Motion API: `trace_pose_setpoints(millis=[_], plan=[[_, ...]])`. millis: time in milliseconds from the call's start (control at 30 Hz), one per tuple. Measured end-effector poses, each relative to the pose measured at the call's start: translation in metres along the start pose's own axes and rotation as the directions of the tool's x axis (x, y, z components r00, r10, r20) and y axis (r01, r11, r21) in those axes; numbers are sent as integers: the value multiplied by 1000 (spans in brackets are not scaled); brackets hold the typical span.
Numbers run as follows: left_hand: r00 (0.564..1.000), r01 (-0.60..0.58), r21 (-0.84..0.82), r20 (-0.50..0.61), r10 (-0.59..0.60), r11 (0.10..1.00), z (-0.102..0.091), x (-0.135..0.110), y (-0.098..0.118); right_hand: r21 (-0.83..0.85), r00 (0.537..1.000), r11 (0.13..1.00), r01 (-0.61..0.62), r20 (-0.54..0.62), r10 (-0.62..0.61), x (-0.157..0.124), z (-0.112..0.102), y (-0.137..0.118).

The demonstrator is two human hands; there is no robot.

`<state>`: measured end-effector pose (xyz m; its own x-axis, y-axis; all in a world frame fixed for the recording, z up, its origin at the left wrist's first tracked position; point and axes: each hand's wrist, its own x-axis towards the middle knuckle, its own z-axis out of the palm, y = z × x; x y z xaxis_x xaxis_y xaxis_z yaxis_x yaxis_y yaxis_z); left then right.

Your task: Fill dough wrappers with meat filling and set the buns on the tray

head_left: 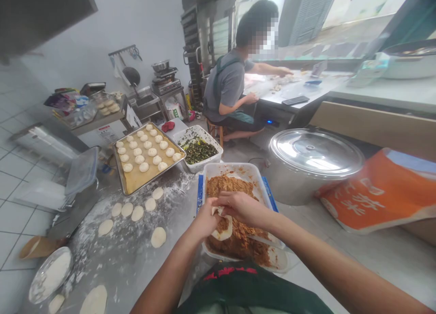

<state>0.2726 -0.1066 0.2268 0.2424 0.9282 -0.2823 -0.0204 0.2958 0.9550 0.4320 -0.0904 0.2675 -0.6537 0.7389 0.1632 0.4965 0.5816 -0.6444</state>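
My left hand (207, 219) is closed around the edge of a round dough wrapper (225, 233) with brown filling in its middle. Fingers of my right hand (236, 206) pinch the wrapper's far edge, where the dough looks gathered. Both hands are above a white plastic tub (252, 169) of crumbly reddish-brown filling (226, 184). A flat pale utensil (265, 239) lies on the filling at the right. Flat dough rounds (158, 237) rest on the floured steel table (129, 268) to the left.
A tray (124, 180) of filled buns and a tub of chopped greens (199, 150) stand beyond. A lidded steel pot (311, 169) and orange sack (378, 191) are at right. A flour bowl (51, 273) sits front left. A co-worker (231, 78) sits at another table.
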Motion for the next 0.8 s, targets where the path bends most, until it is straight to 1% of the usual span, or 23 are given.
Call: trace_pose_setpoints(millis=[67,133,167,233,300,333,400,500,600,700,800], plan=[[996,75,-130,57,-68,989,-1,-3,4,35,992,997,-67,-103,70,0,2,9],[993,103,-296,91,-80,950,0,-6,5,137,958,979,-152,-225,181,-1,5,17],[996,78,-359,69,-57,930,1,-7,4,197,939,963,-184,-254,231,-2,7,20],[999,-19,-396,-40,4,918,6,-9,0,261,922,938,-228,-253,294,-4,9,22],[991,-79,-339,-127,37,937,11,-9,-5,214,932,945,-246,-217,291,-5,9,19],[990,-78,-295,-136,39,952,12,-9,-7,161,945,958,-238,-191,267,-6,8,15],[993,-54,-201,-116,31,978,14,-9,-9,51,969,979,-198,-137,203,-6,6,9],[997,-31,-89,-73,24,996,12,-9,-7,-72,986,985,-154,-81,148,-5,2,6],[998,-29,-24,-56,28,999,8,-7,-5,-194,990,972,-133,-66,122,-4,2,7],[997,-50,38,-57,52,998,5,-3,-5,-302,994,949,-93,-79,72,-4,5,4],[998,-55,87,-30,58,995,2,2,-5,-328,997,944,-47,-66,26,-3,7,-1]])
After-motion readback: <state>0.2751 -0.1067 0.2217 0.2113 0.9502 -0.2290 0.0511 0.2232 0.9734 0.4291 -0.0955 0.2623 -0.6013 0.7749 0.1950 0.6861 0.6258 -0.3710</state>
